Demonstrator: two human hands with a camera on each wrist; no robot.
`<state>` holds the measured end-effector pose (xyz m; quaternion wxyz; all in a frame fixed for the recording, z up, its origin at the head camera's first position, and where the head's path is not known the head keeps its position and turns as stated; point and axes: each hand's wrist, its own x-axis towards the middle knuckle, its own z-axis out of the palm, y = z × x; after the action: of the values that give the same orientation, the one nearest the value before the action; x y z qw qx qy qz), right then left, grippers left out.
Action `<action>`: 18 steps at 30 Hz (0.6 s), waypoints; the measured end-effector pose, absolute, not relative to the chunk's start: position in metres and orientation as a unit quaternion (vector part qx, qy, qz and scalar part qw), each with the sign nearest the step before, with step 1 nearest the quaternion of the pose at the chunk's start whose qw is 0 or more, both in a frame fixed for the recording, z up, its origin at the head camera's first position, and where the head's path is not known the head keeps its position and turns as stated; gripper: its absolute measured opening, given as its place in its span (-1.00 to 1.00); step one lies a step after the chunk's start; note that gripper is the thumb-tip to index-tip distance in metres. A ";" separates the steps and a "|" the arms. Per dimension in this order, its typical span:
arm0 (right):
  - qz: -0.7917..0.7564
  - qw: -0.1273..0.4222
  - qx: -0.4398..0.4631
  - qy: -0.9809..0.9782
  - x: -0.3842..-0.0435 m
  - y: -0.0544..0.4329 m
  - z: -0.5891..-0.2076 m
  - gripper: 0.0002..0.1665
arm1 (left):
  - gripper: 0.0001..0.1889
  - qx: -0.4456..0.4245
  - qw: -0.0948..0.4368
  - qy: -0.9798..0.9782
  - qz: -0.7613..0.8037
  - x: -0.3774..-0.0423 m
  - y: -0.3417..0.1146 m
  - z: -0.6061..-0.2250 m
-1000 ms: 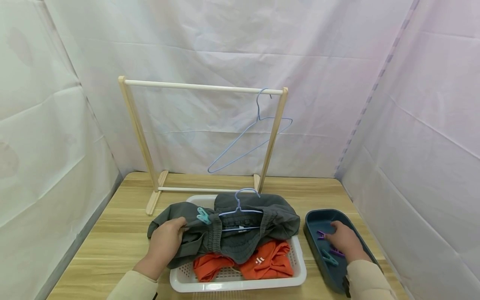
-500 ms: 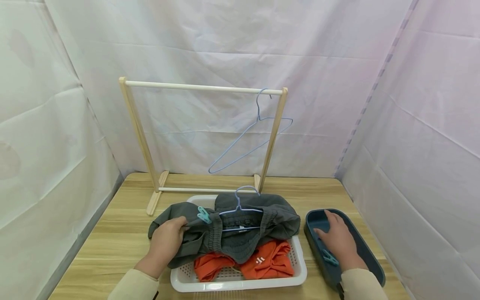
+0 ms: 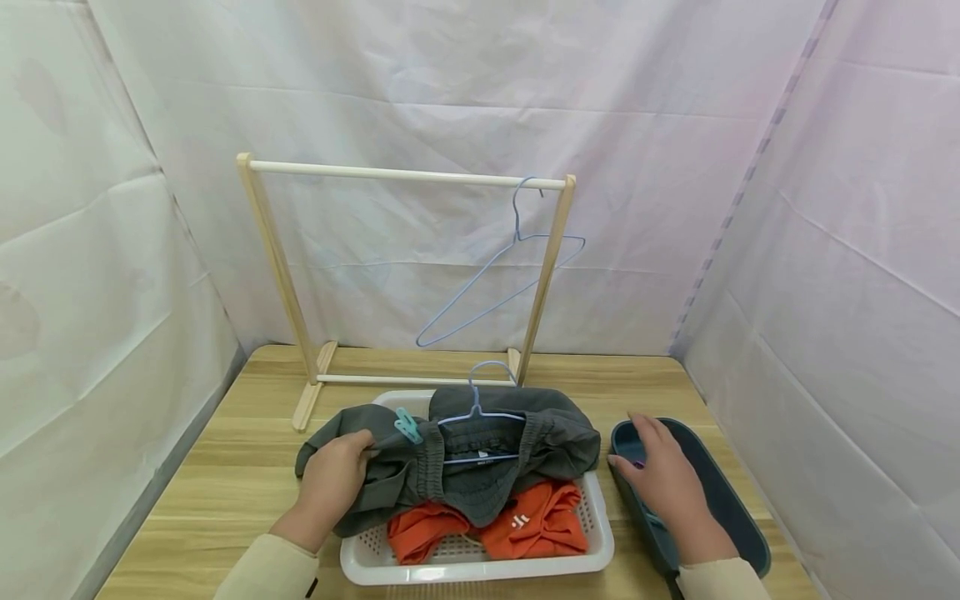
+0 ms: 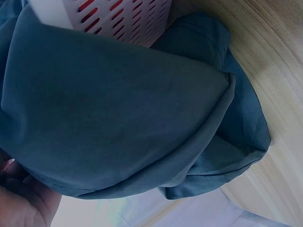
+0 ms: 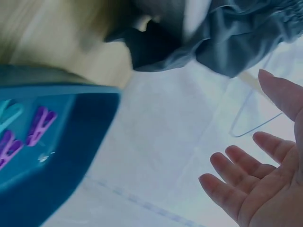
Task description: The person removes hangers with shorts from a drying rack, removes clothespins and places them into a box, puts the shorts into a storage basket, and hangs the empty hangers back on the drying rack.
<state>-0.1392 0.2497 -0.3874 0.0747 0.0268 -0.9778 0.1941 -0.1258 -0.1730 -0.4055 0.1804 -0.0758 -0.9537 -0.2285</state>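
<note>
My left hand (image 3: 335,481) grips the left part of a pair of dark grey trousers (image 3: 480,492), heaped over a white basket (image 3: 480,573). In the left wrist view, the cloth of the trousers (image 4: 109,113) hides most of the fingers. A blue wire hanger (image 3: 476,412) sits inside the elastic waistband, and a teal clothespin (image 3: 407,427) is on its left side. My right hand (image 3: 670,487) hovers over the left side of a dark blue tray (image 3: 731,500). Its fingers are spread, holding nothing. Inside the tray lie purple clothespins (image 5: 41,126) and a teal clothespin (image 5: 9,113).
Behind the basket stands a wooden rack (image 3: 405,173) with a white rail. Another blue hanger (image 3: 468,287) hangs at its right end. Orange clothing (image 3: 532,525) lies in the basket under the trousers. White cloth walls (image 3: 420,75) enclose the wooden table (image 3: 202,492).
My right hand has risen from among the clothespins in the tray and shifted left, its fingers opening out. The hanger hook in the waistband has tipped slightly upward. My left hand keeps its grip.
</note>
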 end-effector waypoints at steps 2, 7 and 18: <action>0.193 0.085 0.038 -0.977 -0.137 0.245 -0.383 -0.12 | -0.74 -0.075 0.182 -0.954 -0.227 -0.126 -0.173 -0.406; 0.191 0.117 0.069 -0.972 -0.130 0.230 -0.373 -0.17 | -0.76 -0.076 0.187 -0.953 -0.226 -0.126 -0.173 -0.406; 0.192 0.172 0.132 -0.957 -0.116 0.191 -0.351 -0.26 | -0.77 -0.077 0.189 -0.951 -0.231 -0.125 -0.172 -0.405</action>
<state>-0.1164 0.1911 -0.3513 0.1719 0.1324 -0.9571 0.1919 -0.1247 -0.1721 -0.4052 0.1889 -0.0767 -0.9513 -0.2311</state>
